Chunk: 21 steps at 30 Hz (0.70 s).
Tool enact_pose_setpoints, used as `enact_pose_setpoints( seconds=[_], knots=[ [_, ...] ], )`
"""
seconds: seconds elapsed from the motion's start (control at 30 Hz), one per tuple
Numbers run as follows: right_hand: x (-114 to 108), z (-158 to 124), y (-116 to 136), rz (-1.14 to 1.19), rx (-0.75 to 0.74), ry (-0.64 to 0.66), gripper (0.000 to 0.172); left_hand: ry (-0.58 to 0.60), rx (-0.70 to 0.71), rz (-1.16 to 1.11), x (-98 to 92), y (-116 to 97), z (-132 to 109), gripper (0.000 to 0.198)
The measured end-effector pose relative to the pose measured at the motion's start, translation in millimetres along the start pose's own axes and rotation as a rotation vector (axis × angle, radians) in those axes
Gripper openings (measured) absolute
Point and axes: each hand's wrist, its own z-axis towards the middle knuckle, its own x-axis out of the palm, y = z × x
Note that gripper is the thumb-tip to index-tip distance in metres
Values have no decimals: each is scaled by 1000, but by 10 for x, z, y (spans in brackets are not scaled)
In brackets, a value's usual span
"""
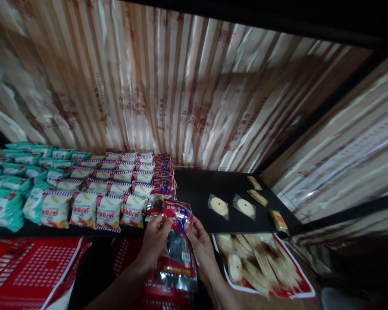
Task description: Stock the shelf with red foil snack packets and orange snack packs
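My left hand [155, 243] and my right hand [198, 243] together hold a red and blue snack packet [177, 214] at the front edge of a dark shelf [197, 189]. More packets of the same kind hang stacked below it between my palms. Both hands have their fingers closed on the packet's sides. Right behind it stands a row of matching red and blue packets [163, 176]. To the left are rows of white snack bags with red and blue trim [110, 189], and further left teal bags [9, 189].
Two clear-wrapped round cakes [218, 206] lie on the shelf's bare right half, with several small yellow packets [258, 197] near its right end. A red-rimmed box of pastries [261, 265] sits below right. Red plastic baskets [29, 267] stand below left. Striped foil covers the back wall.
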Motion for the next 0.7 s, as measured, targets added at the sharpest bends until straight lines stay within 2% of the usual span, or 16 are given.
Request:
enact_pose_setpoints(
  seconds=[0.13, 0.4, 0.57, 0.7],
  knots=[
    [-18, 4, -36, 6, 23, -11, 61, 11, 67, 16, 4, -4, 157, 32],
    [37, 139, 46, -70, -79, 8, 83, 29, 125, -134, 63, -157, 421, 41],
    [59, 375, 251, -103, -138, -45, 83, -24, 67, -195, 102, -236, 414, 71],
    [83, 598, 432, -132, -194, -87, 86, 2, 59, -93, 103, -212, 307, 78]
  ],
)
